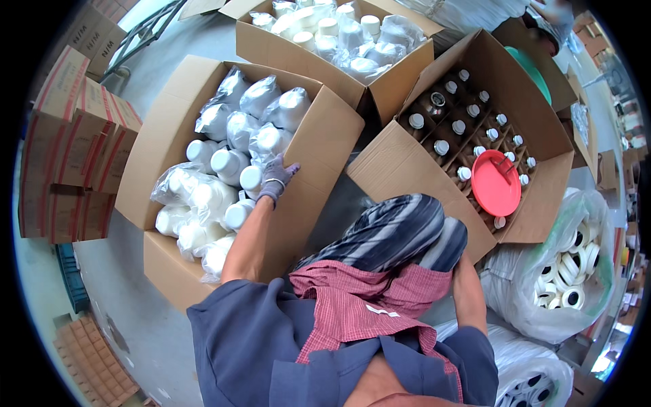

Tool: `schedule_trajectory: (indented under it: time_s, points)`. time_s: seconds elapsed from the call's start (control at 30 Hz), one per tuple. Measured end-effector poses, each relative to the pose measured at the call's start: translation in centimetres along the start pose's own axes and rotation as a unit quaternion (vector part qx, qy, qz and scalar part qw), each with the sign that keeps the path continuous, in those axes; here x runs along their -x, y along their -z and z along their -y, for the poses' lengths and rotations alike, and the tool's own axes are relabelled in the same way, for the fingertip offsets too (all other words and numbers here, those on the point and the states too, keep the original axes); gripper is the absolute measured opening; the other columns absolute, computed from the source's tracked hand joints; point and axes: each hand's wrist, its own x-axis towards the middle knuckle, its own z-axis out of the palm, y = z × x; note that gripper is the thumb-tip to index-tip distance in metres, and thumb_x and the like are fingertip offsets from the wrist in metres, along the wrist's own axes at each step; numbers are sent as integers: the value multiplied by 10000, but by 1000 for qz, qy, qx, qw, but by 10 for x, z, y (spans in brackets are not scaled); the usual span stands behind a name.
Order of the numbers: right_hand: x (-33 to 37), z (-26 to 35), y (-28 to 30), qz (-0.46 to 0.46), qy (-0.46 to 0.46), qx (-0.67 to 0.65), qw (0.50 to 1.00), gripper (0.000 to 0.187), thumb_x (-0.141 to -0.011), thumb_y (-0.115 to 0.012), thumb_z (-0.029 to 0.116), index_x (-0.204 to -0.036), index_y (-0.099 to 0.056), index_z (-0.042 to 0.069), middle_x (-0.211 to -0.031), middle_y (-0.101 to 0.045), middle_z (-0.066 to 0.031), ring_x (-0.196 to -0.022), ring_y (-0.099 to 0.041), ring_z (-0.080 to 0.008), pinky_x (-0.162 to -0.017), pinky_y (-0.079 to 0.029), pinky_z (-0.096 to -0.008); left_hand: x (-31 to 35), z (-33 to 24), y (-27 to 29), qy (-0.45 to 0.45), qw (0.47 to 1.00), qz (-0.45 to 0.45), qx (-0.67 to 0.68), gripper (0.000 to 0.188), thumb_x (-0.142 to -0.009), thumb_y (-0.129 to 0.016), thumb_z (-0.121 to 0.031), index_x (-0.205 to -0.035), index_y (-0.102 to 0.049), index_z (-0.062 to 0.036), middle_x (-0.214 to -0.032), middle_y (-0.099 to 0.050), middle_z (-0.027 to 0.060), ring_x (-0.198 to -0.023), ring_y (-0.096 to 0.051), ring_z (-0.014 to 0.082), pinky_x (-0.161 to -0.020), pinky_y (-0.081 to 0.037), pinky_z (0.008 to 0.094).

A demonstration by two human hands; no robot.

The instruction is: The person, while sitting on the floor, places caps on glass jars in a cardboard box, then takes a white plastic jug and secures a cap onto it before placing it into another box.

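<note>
My left hand (277,176), in a grey glove, rests at the right side of an open cardboard box (332,129) full of white plastic bottles (229,163). Its fingers are spread and touch or nearly touch the bottles beside the box's inner wall. Some of these bottles are wrapped in clear plastic bags. My right forearm (469,288) reaches down past my knee, which hides the right hand. Ahead of that knee, a second open box (420,180) contains brown bottles (434,103) with white caps. A round red plastic dish (495,182) lies on top of them.
Another open box (298,61) of bagged white bottles stands at the far side. Plastic sacks of white rings (566,278) stand at the right. Stacked cartons (74,136) line the left. A green round basin (532,74) and another person (553,24) are at the far right.
</note>
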Motion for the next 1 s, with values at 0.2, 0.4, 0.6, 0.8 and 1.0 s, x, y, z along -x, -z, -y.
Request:
schedule_trajectory:
  time_s: [0.2, 0.4, 0.6, 0.8, 1.0]
  points:
    - [-4, -10, -28, 56, -53, -107, 991, 285, -865, -585, 160, -1103, -589, 3, -1019, -633, -131, -992, -595, -230, -847, -461, -348, 76, -39, -21, -2, 995, 10, -94, 535, -809, -687, -357, -1269, -534, -132, -1094, -648, 214, -1013, -629, 353, -876, -487, 439]
    - [-3, -35, -50, 128, -119, -310, 934, 265, -884, -572, 175, -1081, -586, -2, -1000, -637, -101, -980, -599, -186, -827, -463, -327, 116, -50, -33, -8, 997, 29, -74, 450, -845, -612, -294, -1250, -542, -111, -1107, -651, 169, -1004, -638, 321, -871, -489, 427]
    - [-20, -82, 5, 156, -157, -294, 930, 327, -956, -510, 225, -1171, -581, -11, -1045, -631, -62, -1019, -586, -137, -879, -460, -284, 114, -49, -34, -154, 984, -49, -70, 440, -845, -612, -298, -1219, -540, -78, -1076, -640, 162, -955, -629, 345, -853, -484, 442]
    - [16, 50, 91, 13, -203, -407, 891, 422, -1005, -467, 264, -1304, -521, -28, -1200, -590, -133, -1093, -570, -208, -985, -425, -307, 108, 43, 48, -174, 959, -194, 110, 286, -861, -598, -301, -1044, -666, -91, -955, -656, 162, -884, -632, 327, -818, -484, 441]
    - [32, 96, 88, -32, -58, -111, 992, 294, -971, -493, 123, -1221, -576, -7, -1193, -604, -115, -1112, -568, -216, -989, -415, -322, 108, 119, 57, 160, 975, 0, 155, 446, -846, -617, -322, -1202, -616, -53, -1089, -656, 187, -985, -635, 333, -848, -502, 401]
